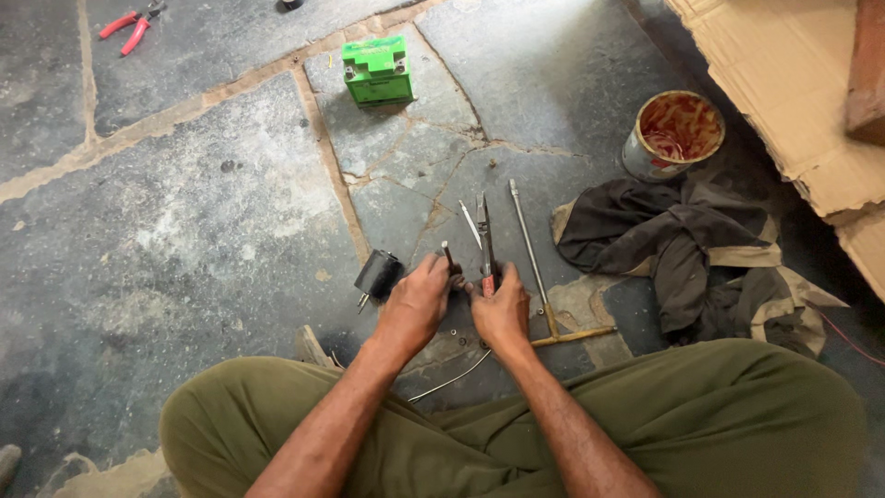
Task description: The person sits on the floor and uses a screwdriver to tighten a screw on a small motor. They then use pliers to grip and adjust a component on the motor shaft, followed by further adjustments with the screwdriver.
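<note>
I sit cross-legged on a stone floor, both hands together in front of my knees. My right hand (502,312) grips needle-nose pliers (483,238) by their red handles, the open jaws pointing away from me. My left hand (415,302) holds a small dark part (449,256) right beside the pliers. A black cylindrical part (377,275) with a short pin lies on the floor just left of my left hand. A long metal T-handle wrench (533,260) rests on the floor to the right of my right hand. A thin wire (454,380) lies near my legs.
A green box-shaped battery (378,70) stands further away on the floor. Red-handled pliers (132,25) lie at the far left. A dirty tin can (672,136), a dark crumpled cloth (682,249) and flattened cardboard (793,83) are on the right.
</note>
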